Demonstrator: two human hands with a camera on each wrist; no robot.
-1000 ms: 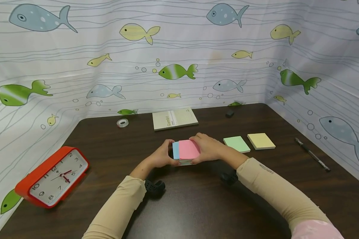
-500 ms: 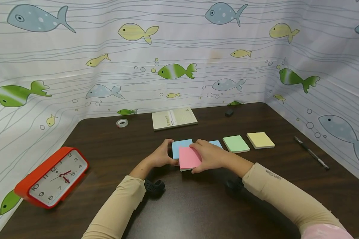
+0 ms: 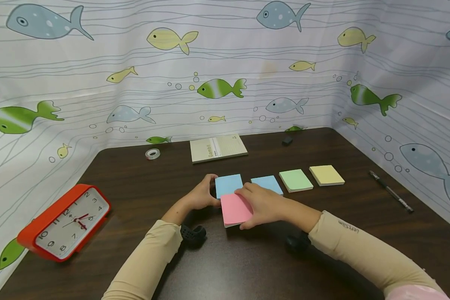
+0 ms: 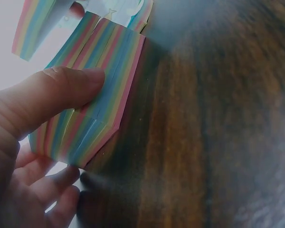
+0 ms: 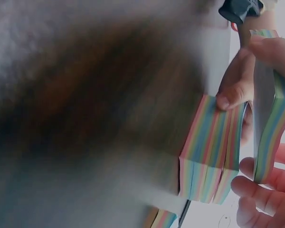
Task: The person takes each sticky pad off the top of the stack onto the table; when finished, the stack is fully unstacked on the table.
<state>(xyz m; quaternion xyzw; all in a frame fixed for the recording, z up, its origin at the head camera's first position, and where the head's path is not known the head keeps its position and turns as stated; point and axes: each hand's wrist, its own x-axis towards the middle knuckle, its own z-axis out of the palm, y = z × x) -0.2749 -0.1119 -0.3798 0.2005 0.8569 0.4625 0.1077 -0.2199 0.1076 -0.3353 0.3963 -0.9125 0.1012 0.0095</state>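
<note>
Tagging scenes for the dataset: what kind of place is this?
Likely a staged desk setup for recording: a dark wood table screened by a fish-print curtain, with stationery laid out: sticky-note pads, notebook, pen, red clock.

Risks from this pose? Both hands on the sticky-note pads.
1. The right hand grips the pink-topped pad by its edges; sheets could fan or peel off.
2. The left hand pinches the blue pad from one side only; a tug may slide it.
3. That blue pad sits near the second blue pad; a nudge could skew the row.
</note>
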